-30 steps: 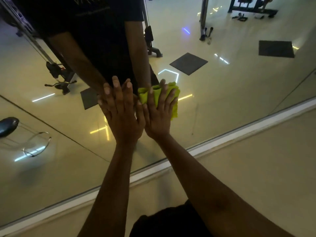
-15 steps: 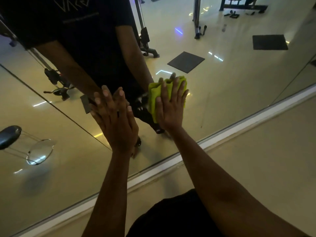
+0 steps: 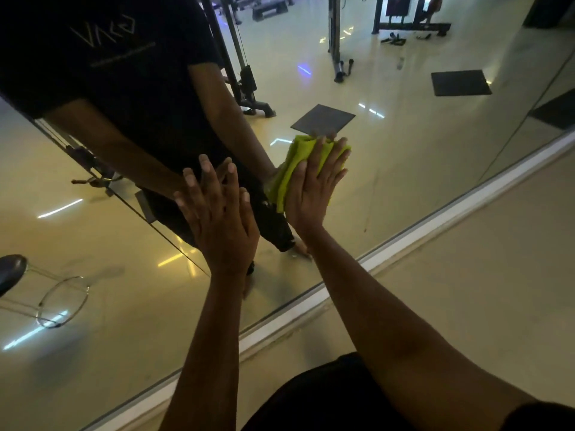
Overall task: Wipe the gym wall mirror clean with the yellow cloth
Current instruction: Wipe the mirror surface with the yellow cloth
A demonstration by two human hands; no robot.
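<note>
While both palms lie flat on the mirror (image 3: 404,181), only the right hand (image 3: 314,188) has anything under it: the cloth (image 3: 295,163), yellow and bunched, pressed against the glass by straight, slightly spread fingers. No curl or pinch visible; the hand pins the cloth rather than clutching it. Folds of cloth stick out past the fingertips above and past the thumb side to the left of the palm.

Left hand (image 3: 217,219) sits just beside, lower and left of the cloth, not touching it. Fingers straight, flat on the glass, holding nothing.

Both forearms reach up from the bottom edge. Directly behind the hands the glass reflects a person in a dark T-shirt (image 3: 118,57), arms meeting the real ones.

Below the right wrist, the mirror's lower edge meets a pale sill strip (image 3: 389,253), running diagonally. Up and right of the cloth, a reflected dark floor mat (image 3: 323,119); farther right, a second mat (image 3: 460,82). Reflected gym machine frames (image 3: 245,85) above the hands. A seam in the mirror (image 3: 124,197) passes left of the left hand.
</note>
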